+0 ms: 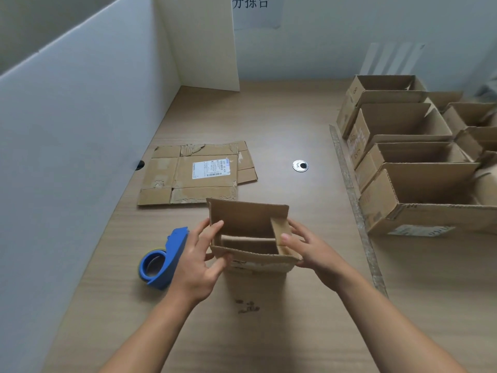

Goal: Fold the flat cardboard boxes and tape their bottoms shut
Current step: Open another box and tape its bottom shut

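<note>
A small brown cardboard box [252, 265] stands upright on the table in front of me, its end flaps open upward. My left hand [200, 262] grips its left wall, fingers over the rim and thumb at the near front flap. My right hand [309, 250] holds the right side, its thumb pressing the small right flap inward. A blue tape dispenser [164, 258] lies on the table just left of my left hand. Farther back, a stack of flat cardboard boxes [196, 173] with a white label lies on the table.
Several folded open boxes [408, 162] stand in rows along the right side. White partition walls [80, 130] close off the left and back. A round metal cable hole [300, 165] sits mid-table. A grey strip [352, 195] runs along the table beside the boxes.
</note>
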The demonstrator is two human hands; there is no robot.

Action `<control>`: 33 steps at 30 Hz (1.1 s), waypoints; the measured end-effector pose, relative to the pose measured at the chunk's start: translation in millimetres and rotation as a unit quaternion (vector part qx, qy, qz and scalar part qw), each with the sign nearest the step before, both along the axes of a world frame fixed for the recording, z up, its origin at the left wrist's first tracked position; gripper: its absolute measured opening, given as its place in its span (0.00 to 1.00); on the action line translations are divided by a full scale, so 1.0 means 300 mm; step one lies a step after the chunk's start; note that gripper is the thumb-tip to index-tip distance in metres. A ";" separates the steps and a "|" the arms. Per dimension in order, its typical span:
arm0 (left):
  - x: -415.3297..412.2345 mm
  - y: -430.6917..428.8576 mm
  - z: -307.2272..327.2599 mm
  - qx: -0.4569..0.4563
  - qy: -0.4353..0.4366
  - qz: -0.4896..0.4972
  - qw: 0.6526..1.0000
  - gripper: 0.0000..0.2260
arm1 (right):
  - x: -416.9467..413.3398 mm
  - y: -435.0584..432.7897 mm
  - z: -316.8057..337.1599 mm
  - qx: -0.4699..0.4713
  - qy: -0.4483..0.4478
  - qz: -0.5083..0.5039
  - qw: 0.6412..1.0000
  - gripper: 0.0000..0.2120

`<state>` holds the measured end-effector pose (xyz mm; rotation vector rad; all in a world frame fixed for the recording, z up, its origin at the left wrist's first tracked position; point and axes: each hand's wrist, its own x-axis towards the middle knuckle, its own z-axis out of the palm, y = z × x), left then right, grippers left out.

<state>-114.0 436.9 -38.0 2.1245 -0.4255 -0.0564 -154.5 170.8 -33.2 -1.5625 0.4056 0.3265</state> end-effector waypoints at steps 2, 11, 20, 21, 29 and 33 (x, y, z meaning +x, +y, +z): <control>0.006 0.014 -0.003 0.019 0.002 -0.013 1.000 0.38 | 0.020 0.003 0.006 0.020 -0.010 -0.033 0.999 0.23; 0.048 0.017 0.032 0.076 0.066 -0.035 0.994 0.22 | 0.037 0.004 -0.015 -0.003 -0.042 -0.068 0.997 0.16; 0.062 -0.054 0.029 0.089 0.074 0.043 0.992 0.37 | -0.013 0.000 0.011 0.011 -0.103 -0.026 0.994 0.17; 0.067 -0.053 0.028 0.090 0.075 0.040 0.992 0.33 | -0.016 -0.001 0.001 0.006 -0.114 -0.032 0.993 0.16; 0.067 -0.084 0.012 0.114 0.062 0.050 0.990 0.21 | 0.027 0.004 -0.106 -0.098 -0.145 -0.073 0.982 0.15; 0.036 -0.077 -0.008 0.110 0.056 0.063 0.990 0.20 | 0.035 0.019 -0.098 -0.100 -0.139 -0.062 0.983 0.14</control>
